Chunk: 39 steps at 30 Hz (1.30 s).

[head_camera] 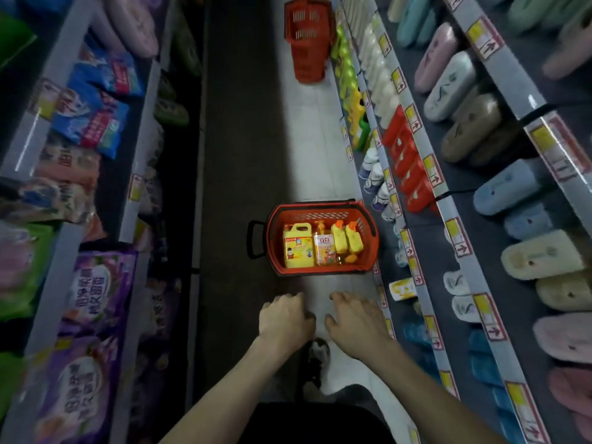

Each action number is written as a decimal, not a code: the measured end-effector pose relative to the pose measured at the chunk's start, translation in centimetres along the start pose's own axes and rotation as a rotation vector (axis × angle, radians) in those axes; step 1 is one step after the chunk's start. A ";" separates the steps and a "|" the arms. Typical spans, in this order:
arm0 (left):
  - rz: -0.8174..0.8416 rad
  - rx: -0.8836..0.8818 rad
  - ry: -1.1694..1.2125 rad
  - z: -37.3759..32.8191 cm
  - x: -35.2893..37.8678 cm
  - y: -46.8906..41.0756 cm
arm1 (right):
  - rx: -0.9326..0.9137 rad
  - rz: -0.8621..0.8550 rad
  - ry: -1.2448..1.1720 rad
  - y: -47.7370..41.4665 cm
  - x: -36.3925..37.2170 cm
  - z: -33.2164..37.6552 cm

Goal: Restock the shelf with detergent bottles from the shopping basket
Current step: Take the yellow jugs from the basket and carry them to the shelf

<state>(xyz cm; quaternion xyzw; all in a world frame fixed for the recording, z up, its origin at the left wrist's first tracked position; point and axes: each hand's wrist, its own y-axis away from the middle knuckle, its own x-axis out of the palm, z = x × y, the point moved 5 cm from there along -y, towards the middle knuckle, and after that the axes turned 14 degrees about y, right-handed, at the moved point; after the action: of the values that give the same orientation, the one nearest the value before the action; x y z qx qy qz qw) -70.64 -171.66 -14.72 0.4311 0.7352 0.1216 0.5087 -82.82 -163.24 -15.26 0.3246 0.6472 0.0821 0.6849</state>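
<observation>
Shopping basket [320, 216] on the aisle floor [323, 174], holding detergent bottles [298, 248] (caps pointing away), directly ahead of the left hand [285, 315] and right hand [355, 318], both empty, relaxed, about equally near.

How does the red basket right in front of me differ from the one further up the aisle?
The near basket holds yellow detergent bottles; no bottles show in the far basket. A black handle sticks out from the near basket's left side; none shows on the far basket's sides. Both are red slotted plastic and stand on the floor by the right-hand shelves.
</observation>
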 end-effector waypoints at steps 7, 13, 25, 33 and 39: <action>0.046 -0.088 0.022 1.6 -2.7 -10.4 | -0.056 0.093 0.085 -10.7 -2.2 -0.6; 0.118 -0.147 0.067 3.4 -5.5 -19.5 | -0.052 0.204 0.086 -19.8 -2.9 0.1; 0.209 -0.230 -0.040 8.7 -5.2 -35.3 | -0.003 0.383 0.059 -35.6 1.0 -0.8; 0.294 -0.391 0.065 13.0 3.0 -44.2 | -0.074 0.414 0.070 -44.7 9.3 -0.2; 0.209 -0.525 0.361 16.6 10.3 -51.3 | -0.110 0.463 -0.037 -49.9 16.8 -0.3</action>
<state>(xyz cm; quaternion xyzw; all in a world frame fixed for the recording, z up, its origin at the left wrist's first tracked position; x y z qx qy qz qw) -83.76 -198.90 -60.55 0.3301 0.7089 0.4327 0.4487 -95.95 -192.93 -56.75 0.4280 0.5374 0.2658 0.6763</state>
